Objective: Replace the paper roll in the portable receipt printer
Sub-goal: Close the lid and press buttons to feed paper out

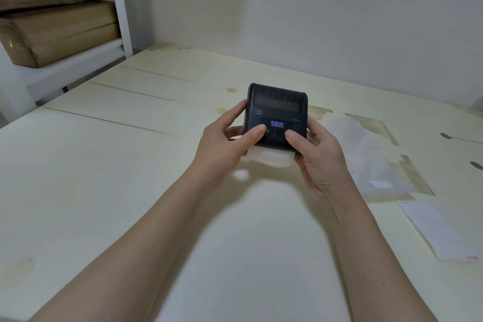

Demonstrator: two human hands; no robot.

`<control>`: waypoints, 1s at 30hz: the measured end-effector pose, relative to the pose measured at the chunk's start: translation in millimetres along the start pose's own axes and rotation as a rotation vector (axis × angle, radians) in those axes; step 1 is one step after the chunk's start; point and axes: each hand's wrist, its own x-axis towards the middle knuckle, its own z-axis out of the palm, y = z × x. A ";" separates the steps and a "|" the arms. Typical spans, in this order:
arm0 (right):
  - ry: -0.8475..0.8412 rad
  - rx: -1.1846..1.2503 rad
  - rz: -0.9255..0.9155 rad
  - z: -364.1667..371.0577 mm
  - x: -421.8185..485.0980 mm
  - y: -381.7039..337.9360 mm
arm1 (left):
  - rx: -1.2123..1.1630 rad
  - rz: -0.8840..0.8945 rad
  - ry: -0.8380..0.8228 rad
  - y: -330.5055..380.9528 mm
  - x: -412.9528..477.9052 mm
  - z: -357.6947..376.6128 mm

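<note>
The black portable receipt printer (pixel 276 110) is held above the table between both hands, its lid closed and small blue lights lit on its front panel. My left hand (pixel 226 138) grips its left side with the thumb on the panel. On the other side, my right hand (pixel 315 151) holds it with the thumb pressing near the buttons. A short strip of white paper (pixel 270 157) with a red mark sticks out from the printer's near edge, under my thumbs.
The pale wooden table (pixel 130 165) has stains and knots. A clear plastic bag (pixel 366 159) lies to the right, and a loose white paper strip (pixel 439 232) lies nearer the right edge. A white shelf (pixel 122 8) with cardboard boxes (pixel 57 31) stands at back left.
</note>
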 end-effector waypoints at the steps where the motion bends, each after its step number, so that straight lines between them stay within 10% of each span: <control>1: 0.000 0.003 0.000 -0.3 0.1 -0.3 | 0.002 0.003 0.001 -0.3 0.2 0.0; 30: -0.031 -0.075 -0.022 1.0 -1.3 -2.3 | -0.025 -0.012 0.023 -1.7 2.0 -0.4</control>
